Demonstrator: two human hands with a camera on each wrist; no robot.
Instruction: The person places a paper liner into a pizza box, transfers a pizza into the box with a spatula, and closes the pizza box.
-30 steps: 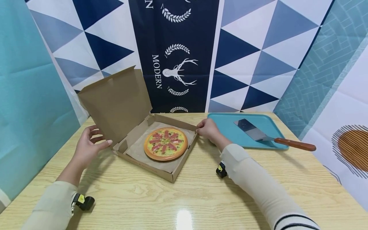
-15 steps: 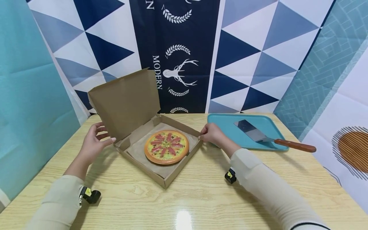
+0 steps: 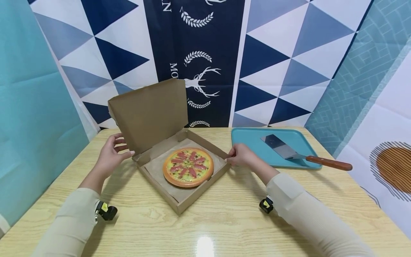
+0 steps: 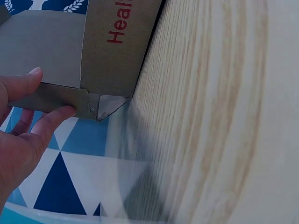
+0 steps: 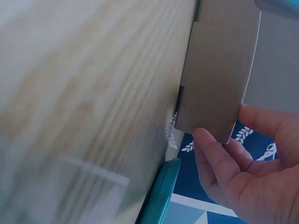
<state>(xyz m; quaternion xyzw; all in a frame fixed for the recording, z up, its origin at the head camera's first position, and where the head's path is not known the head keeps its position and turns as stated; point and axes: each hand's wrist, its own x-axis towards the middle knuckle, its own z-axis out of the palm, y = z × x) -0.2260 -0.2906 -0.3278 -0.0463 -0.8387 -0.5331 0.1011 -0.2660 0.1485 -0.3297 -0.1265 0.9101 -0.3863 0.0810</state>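
Observation:
A brown cardboard pizza box stands on the table with its lid raised at the back left. On the paper lining its tray lies a round pizza topped with red strips. My left hand holds the left corner; in the left wrist view, the thumb and index finger lie on either side of a cardboard edge. At the opposite corner, my right hand pinches the box wall between thumb and fingers.
At the back right lies a blue tray. A metal pizza spatula rests on it, its wooden handle sticking out past the tray's right edge. Patterned cloth hangs behind the wooden table.
The box has turned clockwise, its front corner swinging left and nearer, with the pizza and raised lid turning along. Both hands have shifted right, the right one also nearer.

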